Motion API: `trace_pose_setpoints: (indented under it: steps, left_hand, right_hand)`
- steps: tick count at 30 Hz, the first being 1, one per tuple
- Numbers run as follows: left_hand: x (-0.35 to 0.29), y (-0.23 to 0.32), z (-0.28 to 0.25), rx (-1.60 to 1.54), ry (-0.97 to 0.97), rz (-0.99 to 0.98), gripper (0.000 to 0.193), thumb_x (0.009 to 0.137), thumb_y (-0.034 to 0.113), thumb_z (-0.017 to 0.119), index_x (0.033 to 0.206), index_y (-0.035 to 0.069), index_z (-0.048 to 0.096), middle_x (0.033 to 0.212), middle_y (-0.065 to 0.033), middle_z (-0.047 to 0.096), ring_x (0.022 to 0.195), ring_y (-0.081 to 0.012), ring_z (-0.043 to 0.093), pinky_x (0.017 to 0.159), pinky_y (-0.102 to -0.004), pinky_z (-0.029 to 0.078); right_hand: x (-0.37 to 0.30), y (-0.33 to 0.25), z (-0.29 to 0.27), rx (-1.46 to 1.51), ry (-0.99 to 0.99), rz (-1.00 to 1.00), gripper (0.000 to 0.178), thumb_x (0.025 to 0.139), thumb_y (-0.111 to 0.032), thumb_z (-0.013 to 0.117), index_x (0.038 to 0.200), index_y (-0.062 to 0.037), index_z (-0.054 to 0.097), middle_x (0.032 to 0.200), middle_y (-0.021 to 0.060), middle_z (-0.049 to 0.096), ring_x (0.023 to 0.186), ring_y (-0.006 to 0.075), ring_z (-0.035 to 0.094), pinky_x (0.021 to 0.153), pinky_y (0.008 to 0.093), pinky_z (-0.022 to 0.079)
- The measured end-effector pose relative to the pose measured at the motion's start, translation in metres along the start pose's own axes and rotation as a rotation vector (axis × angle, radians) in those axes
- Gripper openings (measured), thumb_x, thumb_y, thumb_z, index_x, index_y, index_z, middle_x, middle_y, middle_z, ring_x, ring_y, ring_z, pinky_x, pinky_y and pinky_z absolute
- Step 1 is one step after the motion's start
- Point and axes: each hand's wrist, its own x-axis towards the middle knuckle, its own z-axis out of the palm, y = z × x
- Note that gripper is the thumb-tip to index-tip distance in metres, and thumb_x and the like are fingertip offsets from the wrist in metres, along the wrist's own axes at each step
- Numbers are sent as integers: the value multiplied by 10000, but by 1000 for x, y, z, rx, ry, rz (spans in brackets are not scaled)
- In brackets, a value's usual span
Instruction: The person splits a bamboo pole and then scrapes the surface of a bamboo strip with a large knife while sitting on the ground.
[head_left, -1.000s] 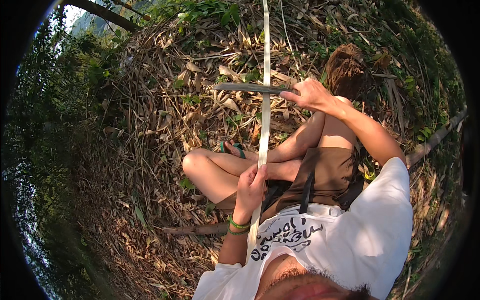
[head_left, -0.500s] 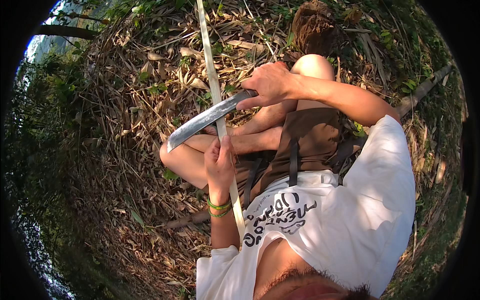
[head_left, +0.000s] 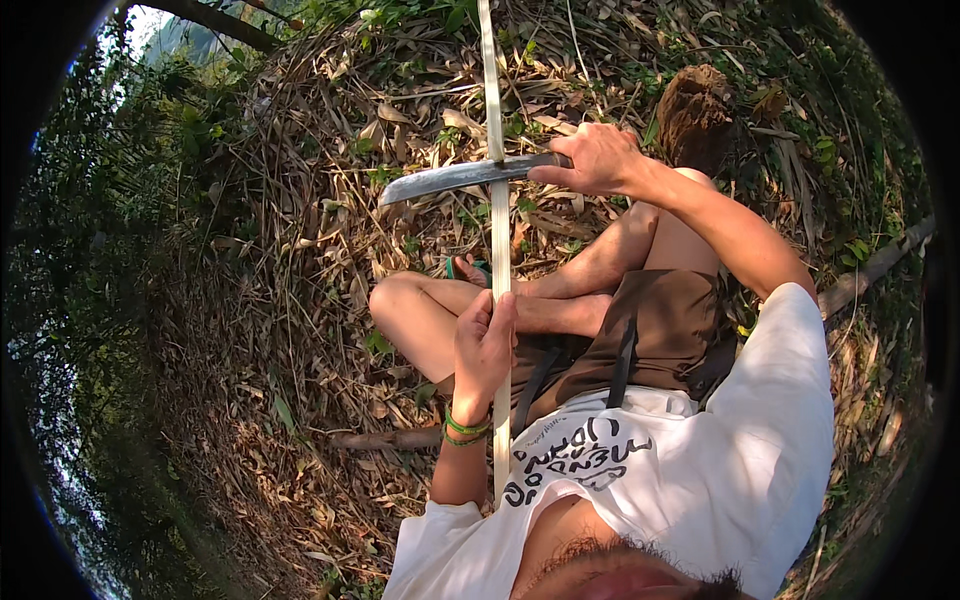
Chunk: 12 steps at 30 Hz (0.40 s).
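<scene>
A long, pale, flat strip that looks like split bamboo point(head_left: 501, 230) runs away from my chest and past my crossed legs. My left hand point(head_left: 485, 345) is closed round it, thumb along the strip, just in front of my lap. Farther out, a machete point(head_left: 440, 180) with a grey, worn blade lies crosswise over the strip, its tip pointing left. My right hand point(head_left: 600, 160) grips its handle, most of which the fingers hide. Blade and strip appear to touch where they cross.
I sit cross-legged on dry leaves point(head_left: 300, 250). A brown stump point(head_left: 695, 110) stands beyond my right knee. Thin branches point(head_left: 385, 440) lie at my left and a thicker one point(head_left: 880, 265) at my right. Green undergrowth point(head_left: 90, 270) rises at the far left.
My right hand has moved the machete outward along the strip, away from my left hand. The blade now sits more squarely across it. My left hand keeps its hold; the whole view has shifted.
</scene>
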Motion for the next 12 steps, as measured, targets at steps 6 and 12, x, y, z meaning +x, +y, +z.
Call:
trace_pose_setpoints:
  steps: [6,12]
  left_hand:
    - [-7,-23,-5,137,28,148,276,1060,247,539,857,62,569,611,65,479,496,-14,404,441,-200,300]
    - [-6,2,-8,17,22,42,259,1048,226,559,847,63,555,608,59,473,508,-18,411,463,-186,310]
  right_hand:
    - [-9,-19,-8,-158,-56,-176,758,850,-803,497,638,-82,602,481,144,526,494,357,613,483,470,492]
    - [8,-15,0,1,31,-95,842,885,-799,443,665,-3,603,879,273,683,740,429,685,726,542,541]
